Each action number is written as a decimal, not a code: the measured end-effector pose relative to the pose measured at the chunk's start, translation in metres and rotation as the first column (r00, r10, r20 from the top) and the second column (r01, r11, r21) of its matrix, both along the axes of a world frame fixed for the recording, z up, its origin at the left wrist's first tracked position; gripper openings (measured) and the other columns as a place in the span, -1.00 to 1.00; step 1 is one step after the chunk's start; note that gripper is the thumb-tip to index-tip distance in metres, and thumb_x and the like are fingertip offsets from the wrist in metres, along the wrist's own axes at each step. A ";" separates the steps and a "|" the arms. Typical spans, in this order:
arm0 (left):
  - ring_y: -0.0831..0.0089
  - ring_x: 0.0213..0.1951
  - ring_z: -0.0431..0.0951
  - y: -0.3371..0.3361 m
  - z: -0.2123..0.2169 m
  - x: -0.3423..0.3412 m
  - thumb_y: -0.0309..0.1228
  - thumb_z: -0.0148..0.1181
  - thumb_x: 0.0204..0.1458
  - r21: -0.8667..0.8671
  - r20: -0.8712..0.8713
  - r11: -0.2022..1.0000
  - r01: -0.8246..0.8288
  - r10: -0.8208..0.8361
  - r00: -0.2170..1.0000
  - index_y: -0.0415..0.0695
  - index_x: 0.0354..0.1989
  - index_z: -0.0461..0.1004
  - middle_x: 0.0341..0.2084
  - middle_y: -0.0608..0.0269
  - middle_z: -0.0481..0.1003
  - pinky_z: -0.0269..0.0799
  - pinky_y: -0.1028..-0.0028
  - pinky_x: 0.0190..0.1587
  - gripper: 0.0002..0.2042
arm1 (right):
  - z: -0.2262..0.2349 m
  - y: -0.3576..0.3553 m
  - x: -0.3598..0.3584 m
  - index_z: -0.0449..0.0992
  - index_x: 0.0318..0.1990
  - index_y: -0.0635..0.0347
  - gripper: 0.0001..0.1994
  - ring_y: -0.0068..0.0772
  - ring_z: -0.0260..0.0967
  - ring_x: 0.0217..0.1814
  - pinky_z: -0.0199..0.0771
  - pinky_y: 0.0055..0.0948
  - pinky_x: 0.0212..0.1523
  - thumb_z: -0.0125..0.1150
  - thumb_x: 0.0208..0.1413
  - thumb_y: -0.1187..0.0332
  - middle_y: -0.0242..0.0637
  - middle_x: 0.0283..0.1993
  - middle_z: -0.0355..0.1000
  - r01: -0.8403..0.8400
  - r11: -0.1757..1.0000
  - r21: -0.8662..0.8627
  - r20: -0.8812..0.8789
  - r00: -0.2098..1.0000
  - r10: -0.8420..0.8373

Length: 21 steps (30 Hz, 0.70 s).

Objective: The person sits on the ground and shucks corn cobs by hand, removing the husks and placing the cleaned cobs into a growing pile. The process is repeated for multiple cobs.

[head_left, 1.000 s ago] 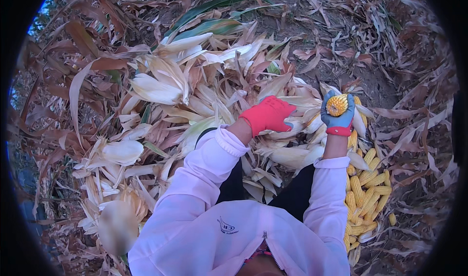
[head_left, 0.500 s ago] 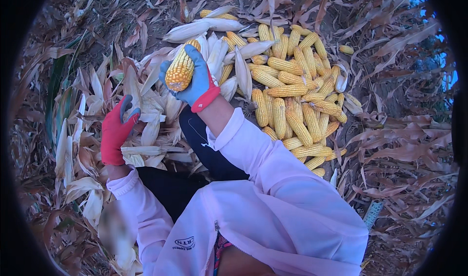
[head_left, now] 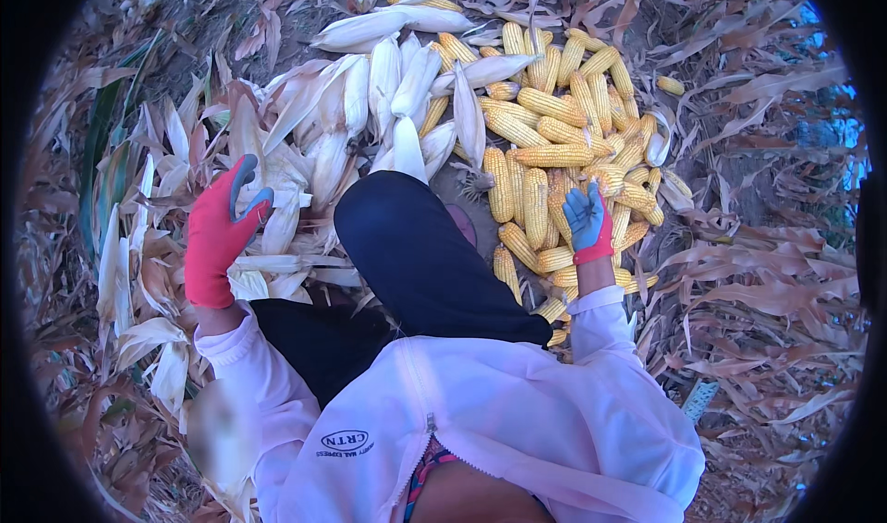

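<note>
Corn ears (head_left: 554, 155), bare and yellow, lie heaped on the ground (head_left: 710, 139) under the loosely opened right hand (head_left: 586, 220); whitish husk-covered ears (head_left: 382, 84) crowd their left edge. The left hand (head_left: 222, 232), also open, hangs beyond a black-trousered knee (head_left: 393, 223).

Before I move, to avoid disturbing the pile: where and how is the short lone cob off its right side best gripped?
Grip the lone cob around its middle, probably from above with the right hand, the nearer one. It lies on its side, apart from the pile, so there should be room to close on both long sides.
</note>
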State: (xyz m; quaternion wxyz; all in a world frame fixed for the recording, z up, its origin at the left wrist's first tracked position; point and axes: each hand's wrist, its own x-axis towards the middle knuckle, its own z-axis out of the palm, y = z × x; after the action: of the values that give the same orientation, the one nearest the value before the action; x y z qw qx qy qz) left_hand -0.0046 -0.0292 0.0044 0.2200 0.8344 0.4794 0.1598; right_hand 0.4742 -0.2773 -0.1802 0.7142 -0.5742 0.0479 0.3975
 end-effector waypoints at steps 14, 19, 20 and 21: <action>0.20 -0.18 0.50 0.009 -0.012 0.005 -0.29 0.31 -0.16 0.061 -0.088 0.998 -0.001 0.007 0.996 -0.09 0.10 0.35 -0.13 0.12 0.49 0.36 0.33 -0.08 -0.44 | -0.139 0.207 -0.033 0.27 0.10 0.38 -0.21 -0.03 0.31 0.11 0.31 -0.26 0.08 0.36 -0.23 -0.01 0.10 0.07 0.34 -0.309 0.587 -0.748 0.511 0.296 0.807; 0.18 -0.19 0.49 0.016 -0.021 0.011 -0.23 0.31 -0.18 0.060 -0.130 0.998 0.036 -0.028 0.991 -0.08 0.09 0.35 -0.16 0.12 0.50 0.33 0.30 -0.08 -0.42 | -0.168 0.235 -0.042 0.28 0.10 0.39 -0.12 -0.06 0.27 0.18 0.31 -0.28 0.09 0.43 -0.36 -0.05 0.06 0.10 0.33 -0.207 0.464 -0.862 0.361 0.393 0.846; 0.18 -0.18 0.49 0.016 -0.021 0.013 -0.22 0.31 -0.18 0.053 -0.128 0.998 0.036 -0.029 0.991 -0.08 0.09 0.35 -0.15 0.11 0.49 0.33 0.30 -0.08 -0.42 | -0.162 0.241 -0.045 0.29 0.09 0.40 -0.10 -0.06 0.25 0.20 0.30 -0.28 0.11 0.44 -0.38 -0.07 0.06 0.10 0.33 -0.247 0.463 -0.851 0.329 0.436 0.838; 0.19 -0.17 0.52 0.016 -0.017 0.016 -0.34 0.32 -0.16 0.087 -0.140 0.994 0.067 -0.054 0.989 -0.11 0.08 0.37 -0.14 0.09 0.50 0.40 0.34 -0.09 -0.46 | -0.157 0.240 -0.047 0.35 0.06 0.36 -0.24 -0.16 0.33 0.11 0.35 -0.33 0.05 0.44 -0.28 0.05 -0.05 0.07 0.37 -0.266 0.553 -0.790 0.394 0.472 0.789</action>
State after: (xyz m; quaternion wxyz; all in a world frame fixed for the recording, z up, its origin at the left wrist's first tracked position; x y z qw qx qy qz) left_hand 0.0115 -0.0133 -0.0125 0.1528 0.8668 0.4600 0.1173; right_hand 0.4274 -0.0369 -0.3368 0.2578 -0.8639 -0.2998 0.3119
